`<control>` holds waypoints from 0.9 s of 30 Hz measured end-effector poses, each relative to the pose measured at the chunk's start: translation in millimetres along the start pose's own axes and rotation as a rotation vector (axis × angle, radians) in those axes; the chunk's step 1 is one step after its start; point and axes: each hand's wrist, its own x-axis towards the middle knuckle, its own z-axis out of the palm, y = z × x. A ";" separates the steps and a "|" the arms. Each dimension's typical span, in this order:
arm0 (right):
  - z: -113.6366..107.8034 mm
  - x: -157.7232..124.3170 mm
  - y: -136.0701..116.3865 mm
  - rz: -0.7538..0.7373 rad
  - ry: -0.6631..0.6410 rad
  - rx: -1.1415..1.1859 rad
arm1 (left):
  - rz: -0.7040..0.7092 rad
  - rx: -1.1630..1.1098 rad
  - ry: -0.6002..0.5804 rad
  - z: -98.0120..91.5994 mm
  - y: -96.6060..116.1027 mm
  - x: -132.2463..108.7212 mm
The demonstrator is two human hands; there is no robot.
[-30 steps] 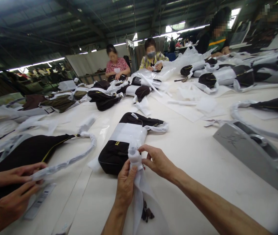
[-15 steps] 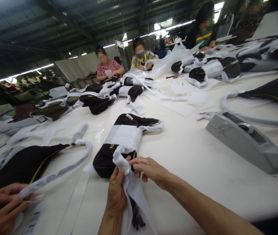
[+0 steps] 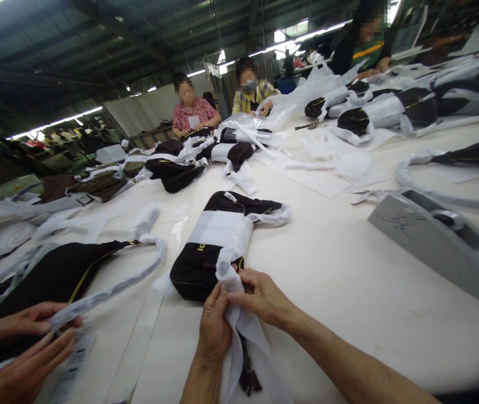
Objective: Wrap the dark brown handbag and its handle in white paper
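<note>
A black bag (image 3: pixel 195 272) lies on the white table, with a white wrap (image 3: pixel 218 228) around its middle. White foam paper (image 3: pixel 228 275) surrounds the strap at its near end. My left hand (image 3: pixel 215 325) grips the paper from the left. My right hand (image 3: pixel 260 294) pinches it from the right, thumb across the front. Below my hands the loose paper hangs toward me, and a dark tassel-like end (image 3: pixel 249 376) shows beside it.
A grey tape dispenser (image 3: pixel 428 241) stands at the right. At the left a co-worker's hands (image 3: pixel 32 342) hold a wrapped strap of another black bag (image 3: pixel 54 269). Wrapped bags (image 3: pixel 180 171) and people are across the table.
My right hand's fingers have drawn in from pointing to a pinch on the paper. The view has shifted, so the bag and table appear slightly further right.
</note>
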 end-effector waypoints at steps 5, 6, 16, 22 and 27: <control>11.4 -7.2 2.4 -0.001 0.100 -0.146 | 0.041 0.015 -0.025 2.9 -3.1 -1.3; 14.2 -8.3 2.6 0.003 0.127 -0.167 | 0.047 0.042 -0.021 2.1 -4.3 -1.4; 15.7 -8.7 10.2 0.075 0.186 -0.109 | -0.010 -0.143 -0.058 10.1 -16.4 -2.9; 12.9 -9.0 20.1 0.127 0.176 0.075 | 0.013 -0.076 -0.036 13.5 -15.1 -2.1; -12.9 -9.9 24.0 0.191 0.045 0.304 | 0.087 0.072 0.035 15.1 -2.3 -18.5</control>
